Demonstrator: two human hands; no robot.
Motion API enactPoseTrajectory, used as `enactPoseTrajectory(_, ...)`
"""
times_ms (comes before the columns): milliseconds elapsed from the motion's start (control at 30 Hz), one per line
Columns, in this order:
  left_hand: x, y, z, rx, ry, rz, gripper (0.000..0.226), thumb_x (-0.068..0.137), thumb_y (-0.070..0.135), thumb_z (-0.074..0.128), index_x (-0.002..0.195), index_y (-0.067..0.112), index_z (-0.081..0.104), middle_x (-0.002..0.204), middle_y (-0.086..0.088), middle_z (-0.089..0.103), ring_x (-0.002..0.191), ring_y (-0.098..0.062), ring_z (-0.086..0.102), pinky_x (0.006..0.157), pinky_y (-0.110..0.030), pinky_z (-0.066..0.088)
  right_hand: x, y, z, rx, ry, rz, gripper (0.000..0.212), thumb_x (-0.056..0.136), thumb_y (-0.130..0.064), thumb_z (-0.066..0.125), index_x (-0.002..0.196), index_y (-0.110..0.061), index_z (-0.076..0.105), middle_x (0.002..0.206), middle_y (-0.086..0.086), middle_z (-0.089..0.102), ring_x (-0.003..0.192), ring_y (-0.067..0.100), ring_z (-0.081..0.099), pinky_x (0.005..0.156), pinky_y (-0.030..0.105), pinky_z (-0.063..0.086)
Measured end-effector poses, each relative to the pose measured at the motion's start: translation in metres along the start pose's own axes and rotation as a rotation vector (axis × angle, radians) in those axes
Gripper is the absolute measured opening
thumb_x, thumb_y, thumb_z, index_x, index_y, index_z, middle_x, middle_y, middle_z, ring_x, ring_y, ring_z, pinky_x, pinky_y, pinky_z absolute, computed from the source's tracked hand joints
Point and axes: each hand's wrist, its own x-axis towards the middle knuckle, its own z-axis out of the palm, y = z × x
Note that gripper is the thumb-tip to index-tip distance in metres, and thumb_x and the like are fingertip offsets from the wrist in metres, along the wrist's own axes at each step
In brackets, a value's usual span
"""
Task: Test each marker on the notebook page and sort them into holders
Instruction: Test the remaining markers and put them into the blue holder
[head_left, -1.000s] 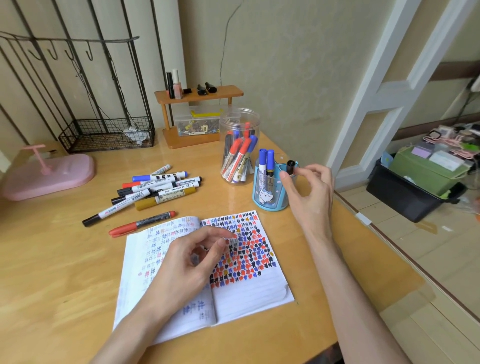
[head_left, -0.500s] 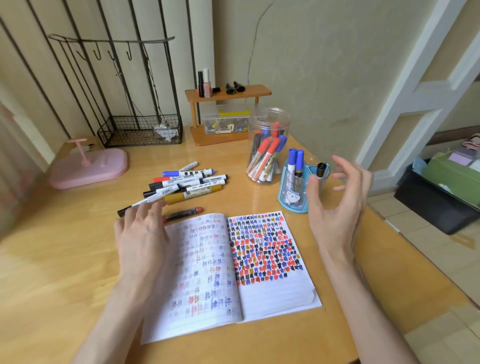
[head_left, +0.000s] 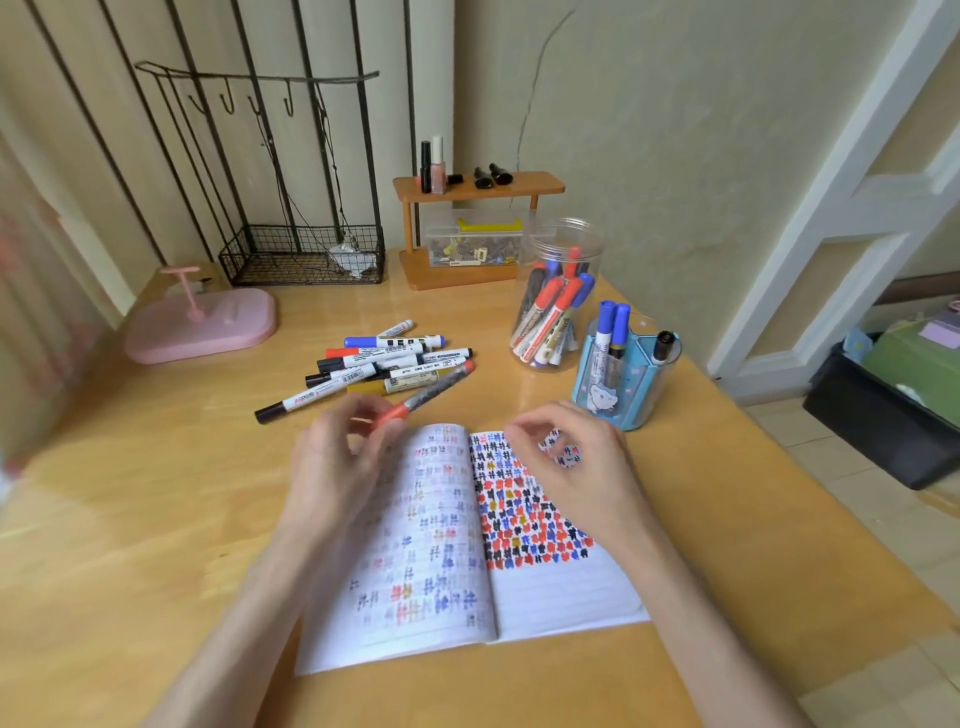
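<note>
Since 0.5 s ago: left hand (head_left: 332, 467) no longer lies flat at the far left edge of the notebook; it has picked up the red-capped marker with the dark grey barrel (head_left: 431, 392). Right hand (head_left: 576, 462) has come back from the blue holder to the near side.

- Left hand: pinches the marker at its red near end with thumb and fingertips. Barrel is clear of the desk, pointing far and right, above the far edge of the open lined notebook (head_left: 561, 592).
- Right hand: fingers loosely curled, holds nothing, hovers over the far part of the right page. Judgement: it is placed to take the other end so the cap can be pulled off.
- Notebook: lies open on the yellow wooden desk (head_left: 156, 519), both pages carrying rows of red, blue, black and yellow test marks. Bare lines remain at the near end of the right page, so the next test probably goes there.
- Loose pile of untested markers (head_left: 395, 358): far of the notebook, left of centre, near the left hand.
- Clear round plastic jar (head_left: 558, 249) and light blue pen holder with a cartoon print (head_left: 618, 395): far right, on the right hand's side, each already holding markers.

Step in hand: uncapping. Task looks partly done; the pile is still sizeable.
</note>
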Motion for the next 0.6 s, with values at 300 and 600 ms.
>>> enactPoseTrajectory(300, -0.039, 0.044, 0.027, 0.049, -0.284, 0.367, 0.027, 0.1, 0.049, 0.06, 0.119, 0.03, 0.062, 0.101, 0.017, 0.07, 0.083, -0.005, 0.065, 0.07, -0.024, 0.049, -0.015, -0.02, 0.015, 0.521, 0.056, 0.34, 0.04, 0.098, -0.024, 0.07, 0.073, 0.007, 0.065, 0.058, 0.009, 0.062, 0.049, 0.018, 0.054, 0.049, 0.021, 0.042)
enactPoseTrajectory(600, -0.04, 0.047, 0.03, 0.233, -0.358, 0.54, 0.031, 0.112, 0.037, 0.037, 0.116, 0.016, 0.059, 0.097, 0.003, 0.065, 0.079, -0.019, 0.062, 0.068, -0.035, 0.05, -0.023, -0.02, 0.004, 0.539, 0.079, 0.404, 0.046, 0.098, -0.03, 0.069, 0.069, 0.005, 0.064, 0.057, 0.013, 0.059, 0.05, 0.017, 0.052, 0.052, 0.021, 0.043)
